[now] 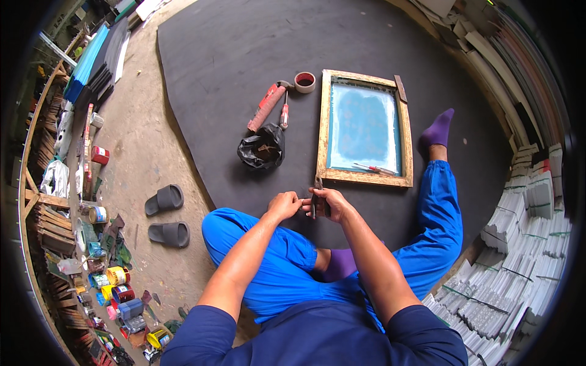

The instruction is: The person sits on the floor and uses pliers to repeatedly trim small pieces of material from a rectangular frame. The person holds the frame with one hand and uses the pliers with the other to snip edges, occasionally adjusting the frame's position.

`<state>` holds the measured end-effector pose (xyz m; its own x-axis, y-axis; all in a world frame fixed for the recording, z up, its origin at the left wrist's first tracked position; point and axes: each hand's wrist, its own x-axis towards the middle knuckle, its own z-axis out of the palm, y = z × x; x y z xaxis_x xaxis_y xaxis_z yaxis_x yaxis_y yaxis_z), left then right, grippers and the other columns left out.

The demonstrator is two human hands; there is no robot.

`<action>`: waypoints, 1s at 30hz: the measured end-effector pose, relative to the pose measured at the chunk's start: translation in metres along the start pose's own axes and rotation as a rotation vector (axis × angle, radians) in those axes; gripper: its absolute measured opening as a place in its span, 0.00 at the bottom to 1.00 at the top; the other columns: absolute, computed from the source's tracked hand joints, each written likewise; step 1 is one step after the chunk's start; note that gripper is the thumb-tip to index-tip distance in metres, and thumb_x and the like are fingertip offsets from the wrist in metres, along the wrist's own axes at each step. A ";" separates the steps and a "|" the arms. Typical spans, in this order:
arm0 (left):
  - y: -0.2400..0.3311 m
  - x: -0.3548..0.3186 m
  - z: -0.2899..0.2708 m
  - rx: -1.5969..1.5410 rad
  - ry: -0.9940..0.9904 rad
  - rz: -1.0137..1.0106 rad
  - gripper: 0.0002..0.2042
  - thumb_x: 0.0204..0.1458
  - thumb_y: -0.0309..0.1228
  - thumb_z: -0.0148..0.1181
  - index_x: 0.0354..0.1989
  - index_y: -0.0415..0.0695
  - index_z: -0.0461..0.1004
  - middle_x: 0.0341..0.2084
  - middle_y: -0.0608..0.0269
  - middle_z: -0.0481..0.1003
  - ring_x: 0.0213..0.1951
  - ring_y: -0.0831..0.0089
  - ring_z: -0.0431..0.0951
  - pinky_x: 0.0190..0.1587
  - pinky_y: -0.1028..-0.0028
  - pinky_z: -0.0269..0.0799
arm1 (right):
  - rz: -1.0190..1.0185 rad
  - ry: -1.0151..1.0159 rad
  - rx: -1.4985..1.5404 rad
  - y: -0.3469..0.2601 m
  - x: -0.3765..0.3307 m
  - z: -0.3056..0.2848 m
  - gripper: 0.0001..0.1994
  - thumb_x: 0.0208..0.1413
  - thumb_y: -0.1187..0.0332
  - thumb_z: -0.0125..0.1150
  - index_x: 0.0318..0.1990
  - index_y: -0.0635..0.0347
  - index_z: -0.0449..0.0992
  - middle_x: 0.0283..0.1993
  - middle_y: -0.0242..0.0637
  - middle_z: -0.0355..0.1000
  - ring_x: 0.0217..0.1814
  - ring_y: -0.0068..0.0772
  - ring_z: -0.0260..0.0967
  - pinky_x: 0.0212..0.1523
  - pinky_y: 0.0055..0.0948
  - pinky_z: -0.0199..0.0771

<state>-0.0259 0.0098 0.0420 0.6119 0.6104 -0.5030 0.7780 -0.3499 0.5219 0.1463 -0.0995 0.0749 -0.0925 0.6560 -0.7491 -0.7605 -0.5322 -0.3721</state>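
Dark mat [232, 55], one frame [364, 128], two sandals [166, 216]

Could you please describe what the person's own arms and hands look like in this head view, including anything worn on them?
Both forearms are bare from above the elbow down to the hands. Short dark navy sleeves cover only the upper arms. The left hand and the right hand wear no gloves. No watch, wristband or ring can be made out on either wrist or hand, though fine detail on the fingers is too small to tell.
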 end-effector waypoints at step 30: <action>-0.015 0.010 0.011 -0.397 0.194 0.032 0.17 0.55 0.44 0.66 0.31 0.40 0.81 0.21 0.61 0.80 0.24 0.74 0.78 0.29 0.70 0.72 | -0.347 0.791 -1.265 0.019 0.021 0.014 0.15 0.61 0.63 0.51 0.45 0.70 0.72 0.45 0.62 0.77 0.53 0.63 0.75 0.54 0.53 0.75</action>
<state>-0.0295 0.0129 0.0217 0.5675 0.7389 -0.3634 0.6209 -0.0942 0.7782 0.1206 -0.0879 0.0598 0.6357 0.6139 -0.4680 0.3950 -0.7795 -0.4861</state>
